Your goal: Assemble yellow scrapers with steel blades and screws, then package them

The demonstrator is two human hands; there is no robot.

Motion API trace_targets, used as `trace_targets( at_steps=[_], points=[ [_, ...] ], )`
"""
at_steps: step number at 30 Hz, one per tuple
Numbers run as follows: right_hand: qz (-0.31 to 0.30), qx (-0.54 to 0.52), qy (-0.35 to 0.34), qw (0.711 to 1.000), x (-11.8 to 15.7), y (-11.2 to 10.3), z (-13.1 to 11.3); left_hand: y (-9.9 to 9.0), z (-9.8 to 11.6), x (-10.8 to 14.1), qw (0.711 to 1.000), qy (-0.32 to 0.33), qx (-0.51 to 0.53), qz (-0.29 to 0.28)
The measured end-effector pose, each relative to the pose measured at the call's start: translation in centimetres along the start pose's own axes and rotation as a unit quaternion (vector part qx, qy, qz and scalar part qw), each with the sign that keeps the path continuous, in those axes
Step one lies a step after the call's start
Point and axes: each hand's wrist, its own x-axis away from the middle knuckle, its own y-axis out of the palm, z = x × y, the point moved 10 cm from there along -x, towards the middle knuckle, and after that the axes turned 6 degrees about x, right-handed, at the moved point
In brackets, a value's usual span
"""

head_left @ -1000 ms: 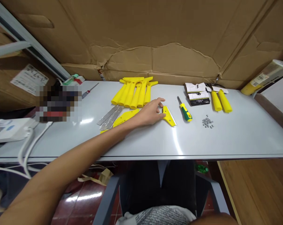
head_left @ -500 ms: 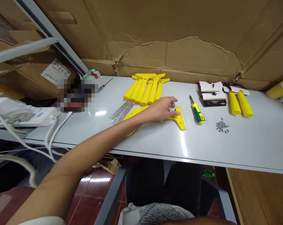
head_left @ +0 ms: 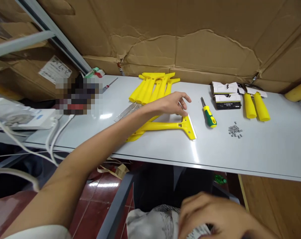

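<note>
If the yellow scraper (head_left: 165, 125) skids, its blade (head_left: 192, 127) could nick the left hand (head_left: 172, 103), fingers loosely parted; the right hand (head_left: 221, 212) is too blurred to tell.

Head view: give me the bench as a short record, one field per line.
Left hand: loosely curled, digit tip at the head of a yellow scraper
Right hand: blurred, above the lap; grip unclear
Scraper: lying flat, blade edge facing right
Beyond scraper head: green-and-yellow screwdriver, then small screws
Behind left forearm: yellow handles, flat metal strips
Far right: two loose yellow handles
</note>
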Motion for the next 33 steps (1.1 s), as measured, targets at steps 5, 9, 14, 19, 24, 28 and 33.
trace_targets(
  at_steps=[5, 9, 14, 19, 24, 28, 33],
  points=[
    [0.454, 0.343, 0.401, 0.718, 13.5, -21.5, -1.5, 0.4, -0.4, 0.9, 0.988, -0.009, -0.152, -0.005],
    [0.373, 0.422, 0.55, 0.616, 15.7, -28.2, 1.8, 1.1, -1.0, 0.9, 0.993, -0.023, -0.115, -0.011],
    [0.287, 0.412, 0.532, 0.682, 13.7, -29.9, 6.8, 0.3, -0.6, 1.3, 0.998, -0.02, 0.057, 0.015],
    [0.264, 0.42, 0.526, 0.691, 12.8, -30.2, 6.9, 0.0, -0.3, 1.8, 0.985, -0.006, 0.168, 0.034],
    [0.265, 0.475, 0.507, 0.669, 9.0, -31.2, 3.0, 0.2, -1.8, 1.7, 0.961, -0.032, 0.26, 0.092],
    [0.318, 0.459, 0.4, 0.727, 3.4, -32.1, 0.7, -0.1, -2.5, 2.0, 0.94, -0.045, 0.308, 0.141],
    [0.363, 0.321, 0.218, 0.847, -1.7, -30.8, 2.4, -0.1, 0.1, 3.4, 0.958, 0.017, 0.248, 0.142]
  ],
)
